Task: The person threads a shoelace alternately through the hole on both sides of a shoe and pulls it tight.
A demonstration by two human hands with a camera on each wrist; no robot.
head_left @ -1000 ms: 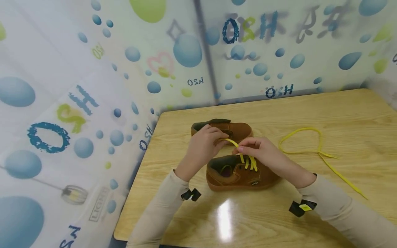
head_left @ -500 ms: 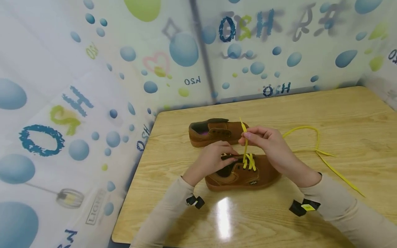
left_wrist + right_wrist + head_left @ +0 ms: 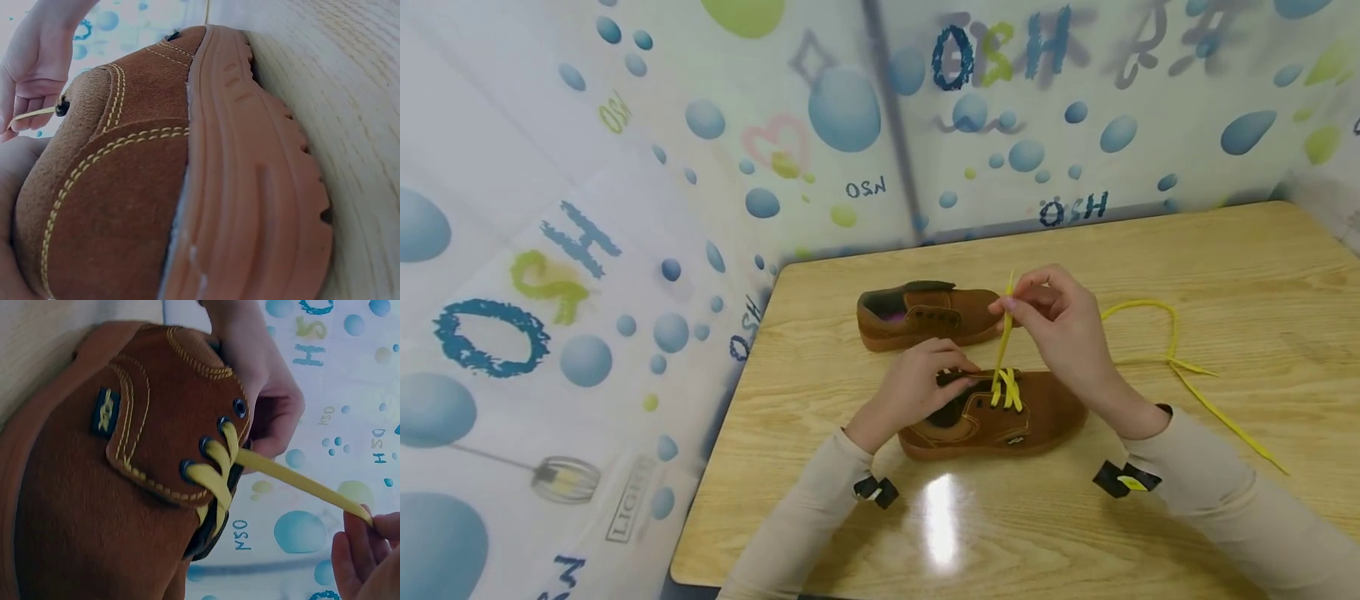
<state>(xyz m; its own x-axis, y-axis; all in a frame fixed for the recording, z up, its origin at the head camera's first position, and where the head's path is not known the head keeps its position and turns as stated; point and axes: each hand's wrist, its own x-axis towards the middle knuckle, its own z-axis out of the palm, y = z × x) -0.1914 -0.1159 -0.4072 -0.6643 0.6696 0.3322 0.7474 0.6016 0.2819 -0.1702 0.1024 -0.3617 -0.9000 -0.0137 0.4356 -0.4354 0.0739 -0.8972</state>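
Observation:
A brown shoe [image 3: 1043, 413] stands on the table, toe to the right, with yellow lacing [image 3: 1009, 390] through several of its eyelets. My left hand [image 3: 917, 382] pinches the upper edge of its opening, thumb on the near side; whether that is the tongue or the far flap I cannot tell. Up and to the right, my right hand [image 3: 1060, 321] pinches the loose end of the yellow shoelace [image 3: 1003, 346], which runs taut from the eyelets. In the right wrist view, the eyelet [image 3: 240, 407] nearest the ankle holds no lace. The left wrist view shows the heel's side [image 3: 119, 206].
A second brown shoe [image 3: 880, 333], its visible eyelets unlaced, stands just behind the first. To the right, another yellow shoelace [image 3: 1172, 333] lies loosely looped on the wooden table [image 3: 1150, 533]. A patterned wall [image 3: 1037, 167] borders the table's back and left.
Both hands held the lace above the shoe; my left hand then came down to the shoe's opening. My right hand has drawn the lace up and to the right.

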